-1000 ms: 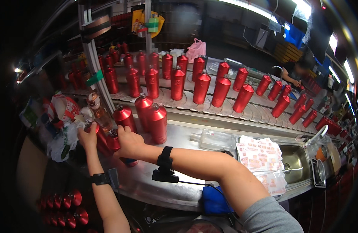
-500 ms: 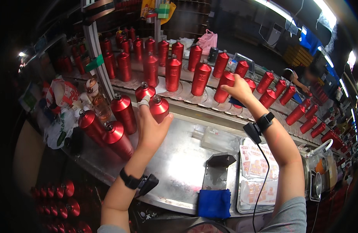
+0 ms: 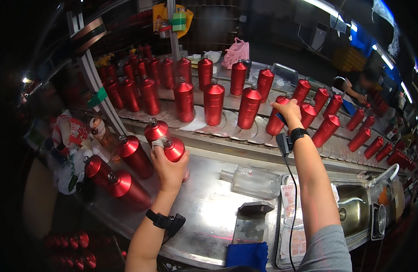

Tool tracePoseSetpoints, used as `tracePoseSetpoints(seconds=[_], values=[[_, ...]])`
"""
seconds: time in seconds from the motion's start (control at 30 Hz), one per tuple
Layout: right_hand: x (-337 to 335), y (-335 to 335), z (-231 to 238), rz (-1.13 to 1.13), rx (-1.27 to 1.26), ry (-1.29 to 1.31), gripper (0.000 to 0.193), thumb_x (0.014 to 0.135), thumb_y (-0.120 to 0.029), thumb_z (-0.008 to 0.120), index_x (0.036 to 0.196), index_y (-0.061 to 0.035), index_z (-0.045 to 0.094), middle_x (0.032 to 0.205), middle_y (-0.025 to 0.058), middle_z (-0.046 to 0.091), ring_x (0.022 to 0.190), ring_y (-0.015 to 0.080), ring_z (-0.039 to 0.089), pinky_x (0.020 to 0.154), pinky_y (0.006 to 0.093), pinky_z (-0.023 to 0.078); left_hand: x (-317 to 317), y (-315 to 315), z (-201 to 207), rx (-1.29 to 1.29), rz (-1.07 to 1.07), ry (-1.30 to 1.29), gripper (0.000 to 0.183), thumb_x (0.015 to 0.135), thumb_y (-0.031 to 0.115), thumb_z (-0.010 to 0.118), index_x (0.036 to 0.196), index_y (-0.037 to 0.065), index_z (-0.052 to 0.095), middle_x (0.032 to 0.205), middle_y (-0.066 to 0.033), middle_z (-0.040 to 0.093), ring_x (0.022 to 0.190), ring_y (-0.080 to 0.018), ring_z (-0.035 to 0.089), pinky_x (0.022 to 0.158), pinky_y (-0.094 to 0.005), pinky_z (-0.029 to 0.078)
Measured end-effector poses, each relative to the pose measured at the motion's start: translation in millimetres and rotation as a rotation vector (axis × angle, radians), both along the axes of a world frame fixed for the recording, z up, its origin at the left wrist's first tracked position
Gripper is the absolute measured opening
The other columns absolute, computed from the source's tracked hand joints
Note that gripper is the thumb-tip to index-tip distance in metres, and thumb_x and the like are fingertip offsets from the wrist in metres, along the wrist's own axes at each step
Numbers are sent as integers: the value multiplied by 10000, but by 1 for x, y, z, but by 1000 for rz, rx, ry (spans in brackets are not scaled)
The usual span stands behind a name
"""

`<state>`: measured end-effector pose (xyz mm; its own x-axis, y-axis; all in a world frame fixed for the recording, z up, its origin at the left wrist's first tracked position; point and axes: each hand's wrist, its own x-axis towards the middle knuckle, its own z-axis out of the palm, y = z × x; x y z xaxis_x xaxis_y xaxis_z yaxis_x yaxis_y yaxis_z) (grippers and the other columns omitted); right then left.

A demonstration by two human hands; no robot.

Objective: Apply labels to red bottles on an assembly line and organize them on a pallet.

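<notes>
Head: bottle [image 3: 274, 125] within right grip [image 3: 289, 111]

You're on a factory line: plated conveyor [image 3: 230, 121], rows of red bottles [image 3: 214, 104], metal table [image 3: 204, 183], strip lights [image 3: 325, 10].

I have the left grip [image 3: 168, 170] curled around a front bottle [image 3: 175, 151], red and standing on the metal bench [image 3: 204, 195], while the right grip [image 3: 288, 111] clasps a line bottle [image 3: 273, 125], also red, up on the conveyor [image 3: 224, 130]. Four more red bottles [image 3: 136, 157] cluster beside and behind the first. Further right I see a clear glass bottle [image 3: 256, 182] lying flat and a blue cloth [image 3: 246, 256] at the near edge.
</notes>
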<state>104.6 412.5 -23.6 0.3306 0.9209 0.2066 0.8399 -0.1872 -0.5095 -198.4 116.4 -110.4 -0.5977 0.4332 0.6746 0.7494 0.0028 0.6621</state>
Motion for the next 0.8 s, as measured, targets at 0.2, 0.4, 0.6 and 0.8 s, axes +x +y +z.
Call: tracePoseSetpoints(seconds=[0.2,0.4,0.6,0.8], values=[[5,-3,-18,73,115,-85,811,670,-528,797,1202,7,499,1152,227,663,1059,362,667,875,442,545,-16,-27,-2,40,-95,11,643,651,164,861,1177,17,521,1146,-200,533,1055,-388,538,938,-473,441],[3,-77,17,296,180,-190,764,669,-555,796,1071,32,518,998,258,684,939,387,682,823,450,526,-23,-86,50,43,-348,-61,571,676,235,874,1099,12,562,1039,-153,602,949,-305,604,869,-401,485],[-82,-172,58,844,106,115,841,644,-545,843,1118,84,548,1019,240,682,968,305,682,863,388,516,-25,-133,72,-85,-571,-263,594,686,271,871,1126,14,566,1066,-132,592,970,-261,604,889,-374,489],[-190,-237,38,1078,-77,34,895,629,-589,819,1140,87,530,1016,255,667,985,366,669,875,413,520,-21,-175,78,-216,-562,-109,663,651,244,885,1190,17,573,1100,-90,624,1021,-189,614,929,-337,490]])
